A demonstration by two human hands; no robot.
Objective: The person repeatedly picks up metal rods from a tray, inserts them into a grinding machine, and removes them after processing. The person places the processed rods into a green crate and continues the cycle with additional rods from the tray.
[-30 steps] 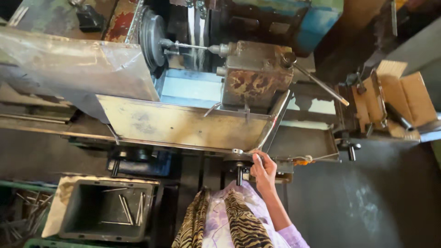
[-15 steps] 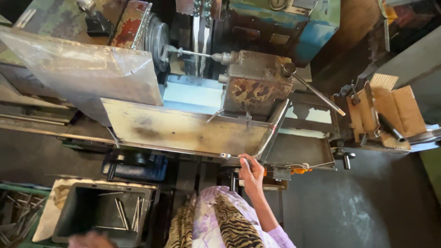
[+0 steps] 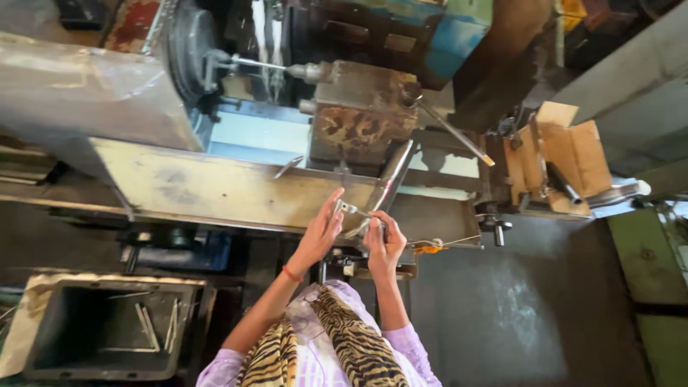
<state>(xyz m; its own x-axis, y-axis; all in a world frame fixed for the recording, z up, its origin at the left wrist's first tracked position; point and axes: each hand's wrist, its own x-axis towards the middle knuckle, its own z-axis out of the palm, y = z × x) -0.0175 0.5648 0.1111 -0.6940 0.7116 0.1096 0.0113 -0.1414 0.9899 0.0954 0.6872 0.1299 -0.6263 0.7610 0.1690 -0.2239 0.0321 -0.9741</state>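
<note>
View from above of a person standing at the front edge of a lathe-type machine (image 3: pixel 358 122), both hands raised together over its pale, stained front guard plate (image 3: pixel 208 190). The left hand (image 3: pixel 320 233), a red thread at its wrist, has the fingers extended and nearly flat, the fingertips touching a small bright metal piece (image 3: pixel 346 208); it reads as steadying rather than clasping. The right hand (image 3: pixel 383 244) is curled shut, apparently around the lower end of the long bright lever (image 3: pixel 387 188) that slopes up toward the rusty tool block (image 3: pixel 362 125), though the fingers hide exactly where the grip falls. The small metal piece lies between the two hands, just above the guard plate's lower edge and beside the lever, a position that keeps it within reach of both hands while clear of the chuck (image 3: pixel 188 54) at upper left. A thin rod (image 3: pixel 258 64) runs from the chuck toward the tool block. At the lower left corner of the view, a dark open bin (image 3: pixel 43 337) holding several slim bright rods sits beside the person, probably so that stock can be lifted without stepping away. An open cardboard box (image 3: pixel 566 154) rests at the machine's right end, well apart from the hands. A striped scarf (image 3: pixel 351 344) hangs over the pale purple garment.
</note>
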